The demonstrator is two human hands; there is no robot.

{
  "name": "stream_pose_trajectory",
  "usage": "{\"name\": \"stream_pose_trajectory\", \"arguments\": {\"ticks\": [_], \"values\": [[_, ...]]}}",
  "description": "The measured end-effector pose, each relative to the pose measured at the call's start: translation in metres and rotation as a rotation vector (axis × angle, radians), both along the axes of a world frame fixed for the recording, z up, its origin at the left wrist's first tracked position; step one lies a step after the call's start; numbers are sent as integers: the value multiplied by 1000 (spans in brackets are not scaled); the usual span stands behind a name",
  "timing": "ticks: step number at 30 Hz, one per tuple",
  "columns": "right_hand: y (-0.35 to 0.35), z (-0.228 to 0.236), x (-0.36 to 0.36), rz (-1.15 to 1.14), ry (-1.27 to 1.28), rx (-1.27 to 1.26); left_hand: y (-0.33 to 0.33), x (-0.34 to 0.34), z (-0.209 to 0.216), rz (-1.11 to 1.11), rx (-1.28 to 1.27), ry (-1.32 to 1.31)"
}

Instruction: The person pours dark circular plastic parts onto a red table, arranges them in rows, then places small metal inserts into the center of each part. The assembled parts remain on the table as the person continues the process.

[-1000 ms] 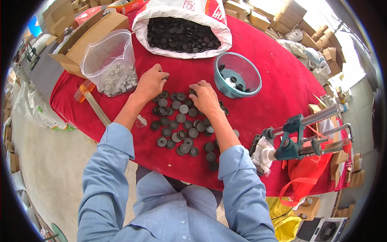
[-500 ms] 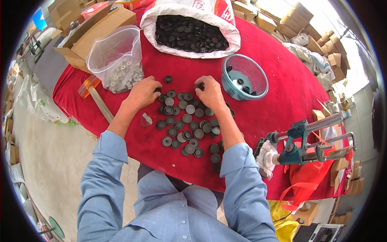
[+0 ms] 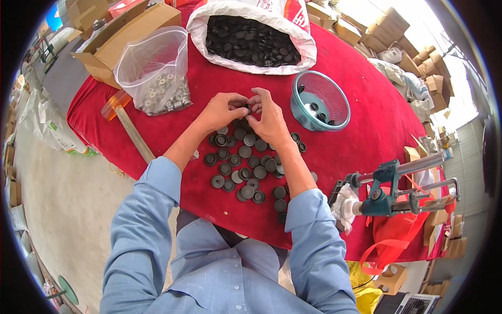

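My left hand and my right hand meet above the far end of a loose spread of dark round caps. Between their fingertips is a small black round cap, mostly hidden by the fingers; whether it is one piece or two pressed together I cannot tell. Both hands are closed on it. Some of the spread caps show a raised rim, others a flat grey face. Right of my hands stands a teal plastic basket with a few black caps inside.
A white sack full of black discs lies at the back. To the left are a clear tub of small pale-and-metal parts, a cardboard box and a hammer. A green hand press stands at the right, by a red bag.
My hands were apart, each pinching a dark cap. The left has moved right and the right slightly left, so their fingertips now meet. The view has shifted slightly.
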State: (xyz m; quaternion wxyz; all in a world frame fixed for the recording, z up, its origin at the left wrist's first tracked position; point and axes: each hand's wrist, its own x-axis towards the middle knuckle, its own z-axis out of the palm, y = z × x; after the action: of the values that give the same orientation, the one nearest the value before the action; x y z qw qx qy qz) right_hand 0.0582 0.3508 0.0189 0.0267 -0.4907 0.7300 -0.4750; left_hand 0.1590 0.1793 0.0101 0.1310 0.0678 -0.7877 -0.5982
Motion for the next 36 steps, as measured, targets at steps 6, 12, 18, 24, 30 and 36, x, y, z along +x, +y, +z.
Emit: {"name": "stream_pose_trajectory", "arguments": {"ticks": [6, 12, 18, 24, 30, 36], "values": [[8, 3, -4, -28, -29, -46, -16, -10, -7, -31, 165, -112], [32, -27, -24, -376, 142, 229, -9, -16, -14, 145, -415, 0], [41, -11, -2, -256, 120, 150, -15, 9, -11, 156, -591, 136], [21, -19, 19, -175, 279, 185, -8, 55, -2, 69, -695, 57], [13, -21, 5, -383, 347, 352, -2, 68, -6, 57, -659, -42], [5, -17, 14, -404, 308, 178, -5, 65, -6, 42, -531, -69]]}}
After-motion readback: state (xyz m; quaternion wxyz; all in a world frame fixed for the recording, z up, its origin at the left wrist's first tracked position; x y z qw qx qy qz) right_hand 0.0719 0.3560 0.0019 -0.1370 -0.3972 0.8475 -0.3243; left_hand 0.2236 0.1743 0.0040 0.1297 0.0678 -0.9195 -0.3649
